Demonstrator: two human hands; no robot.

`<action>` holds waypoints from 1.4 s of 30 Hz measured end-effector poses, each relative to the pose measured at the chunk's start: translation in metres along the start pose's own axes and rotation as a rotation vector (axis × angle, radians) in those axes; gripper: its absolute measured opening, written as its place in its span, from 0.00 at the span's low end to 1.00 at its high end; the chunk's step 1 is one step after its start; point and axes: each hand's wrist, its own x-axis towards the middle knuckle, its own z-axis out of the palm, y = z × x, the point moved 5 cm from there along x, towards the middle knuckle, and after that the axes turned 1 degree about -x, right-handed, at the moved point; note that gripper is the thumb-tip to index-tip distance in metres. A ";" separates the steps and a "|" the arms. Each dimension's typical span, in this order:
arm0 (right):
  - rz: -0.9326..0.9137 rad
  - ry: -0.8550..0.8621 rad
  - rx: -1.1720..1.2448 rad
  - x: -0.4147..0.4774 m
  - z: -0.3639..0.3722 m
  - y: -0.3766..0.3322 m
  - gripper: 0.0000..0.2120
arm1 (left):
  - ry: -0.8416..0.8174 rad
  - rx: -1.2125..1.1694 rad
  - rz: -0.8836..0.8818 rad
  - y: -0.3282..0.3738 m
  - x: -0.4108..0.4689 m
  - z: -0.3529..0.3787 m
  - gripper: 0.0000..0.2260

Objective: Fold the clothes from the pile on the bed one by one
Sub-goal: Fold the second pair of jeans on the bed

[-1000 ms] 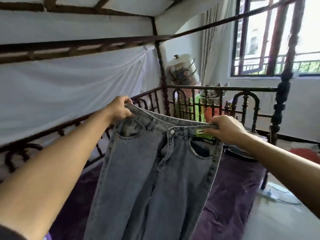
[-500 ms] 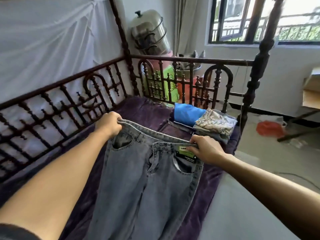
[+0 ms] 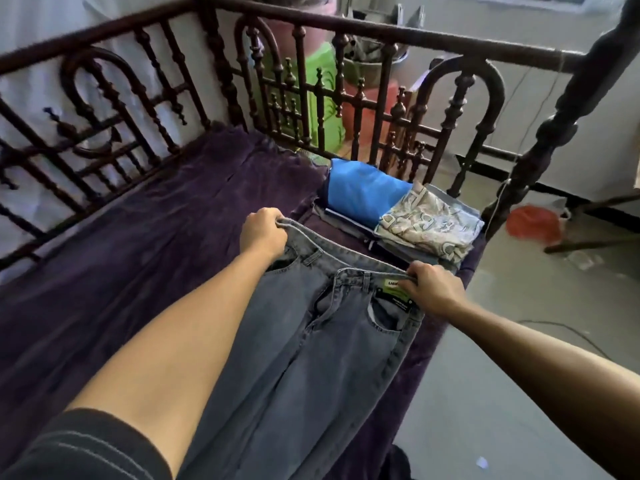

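Together — two hands [image 3: 264, 233] [image 3: 433, 289] grip one jeans [image 3: 311, 358].

Head camera looks down over the bed [image 3: 138, 254].

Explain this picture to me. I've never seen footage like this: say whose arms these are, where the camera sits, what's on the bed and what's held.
No machine here: a person wears one camera on the head, looking forward and down, so you see their own arms. The left grip, a bare hand, and the right grip each hold the waistband of grey jeans, whose legs trail toward the camera over the purple bed cover. Near the far rail sit folded clothes: a blue garment and a patterned one on darker pieces.
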 end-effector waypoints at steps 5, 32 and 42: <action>0.040 0.026 0.006 0.094 0.019 0.053 0.12 | -0.057 -0.064 0.004 0.032 0.060 0.063 0.13; -0.710 -0.691 -0.293 0.071 0.249 -0.193 0.10 | -0.152 -0.078 -1.209 -0.311 -0.298 0.108 0.05; -0.785 -0.647 -0.313 -0.084 0.348 -0.335 0.13 | 0.003 -0.084 -1.265 -0.486 -0.438 0.046 0.12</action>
